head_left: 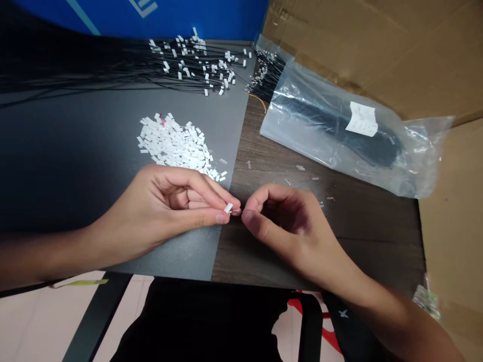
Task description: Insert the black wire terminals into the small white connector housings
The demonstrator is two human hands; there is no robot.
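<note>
My left hand point(169, 201) pinches a small white plastic connector housing point(228, 207) between thumb and forefinger. My right hand point(287, 221) comes in from the other side, its thumb and forefinger closed on a thin wire end point(236, 213), which is too small to make out clearly. That end meets the housing between my fingertips. Just beyond my left hand, a heap of loose white connector housings point(173, 143) lies on a grey mat point(105, 151). Its nearest pieces almost touch my left fingers.
Black wires with white connectors point(192, 63) spread across the far mat. A clear plastic bag of black wires point(339, 120) lies on the dark wood table point(339, 236), among small scattered clear pieces. Cardboard sheets point(377, 50) stand behind and to the right.
</note>
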